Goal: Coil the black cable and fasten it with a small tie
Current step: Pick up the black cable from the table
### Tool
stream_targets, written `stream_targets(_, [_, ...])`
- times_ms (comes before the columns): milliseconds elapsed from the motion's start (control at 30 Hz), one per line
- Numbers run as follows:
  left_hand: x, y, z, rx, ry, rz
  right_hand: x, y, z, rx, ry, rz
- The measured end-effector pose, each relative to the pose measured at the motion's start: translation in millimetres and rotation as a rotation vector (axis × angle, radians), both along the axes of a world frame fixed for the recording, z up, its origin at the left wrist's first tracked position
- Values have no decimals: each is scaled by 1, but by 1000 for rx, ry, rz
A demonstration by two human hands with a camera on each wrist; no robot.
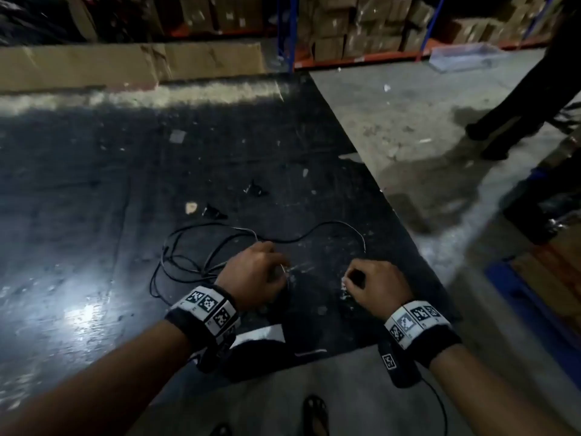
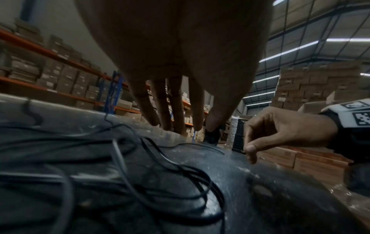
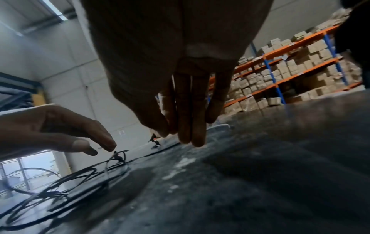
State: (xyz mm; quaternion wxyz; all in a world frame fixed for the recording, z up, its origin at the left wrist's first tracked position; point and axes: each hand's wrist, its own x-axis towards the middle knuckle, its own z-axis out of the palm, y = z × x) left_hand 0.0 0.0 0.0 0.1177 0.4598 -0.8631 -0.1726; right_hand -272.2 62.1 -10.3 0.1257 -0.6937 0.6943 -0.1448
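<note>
The black cable [image 1: 330, 222] lies loose on the dark table [image 1: 220, 152], tangled in open loops at the left, with one strand arcing right. My left hand [image 1: 276, 269] hovers over the right side of the tangle, fingers hanging straight down and holding nothing. A thin pale strand shows at its fingertips; I cannot tell what it is. My right hand [image 1: 352, 280] hangs a hand's width to the right, above bare table beside white specks, fingers relaxed and empty. The left wrist view shows the cable [image 2: 158, 152] under the left hand [image 2: 180, 126]. No tie is clearly identifiable.
The table's right edge runs diagonally, with grey floor beyond it. Another person's legs [image 1: 509, 114] stand at the far right. Flat cardboard [image 1: 125, 64] lines the table's far edge, and shelves of boxes [image 1: 361, 26] stand behind. Scraps and dust litter the tabletop.
</note>
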Motion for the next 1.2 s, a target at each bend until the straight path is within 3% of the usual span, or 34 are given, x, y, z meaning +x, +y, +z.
stream_targets(267, [-28,-15,-33,68,-129,8,-37,-51,-8,-5,-154,-333])
stream_targets(433, [-29,-12,-43,105,-113,46,-38,-99,-13,141,-100,-318])
stream_targets(533, [-27,-12,-42,100,-21,50,-32,-110,-8,202,-158,-319])
stream_targets(633, [-25,-10,-35,82,105,60,-19,-106,-1,244,-379,-343])
stream_targets(767, [-23,-4,-18,115,237,58,7,-77,19,252,-1027,-397])
stream_targets(867, [-23,8,-7,107,333,14,31,-51,39,311,-1316,-332])
stream_targets(1000, [-20,27,5,107,460,-20,56,-31,50,350,-1298,-248])
stream_targets(1200, [-9,41,20,137,672,49,86,-17,61,240,-1296,-111])
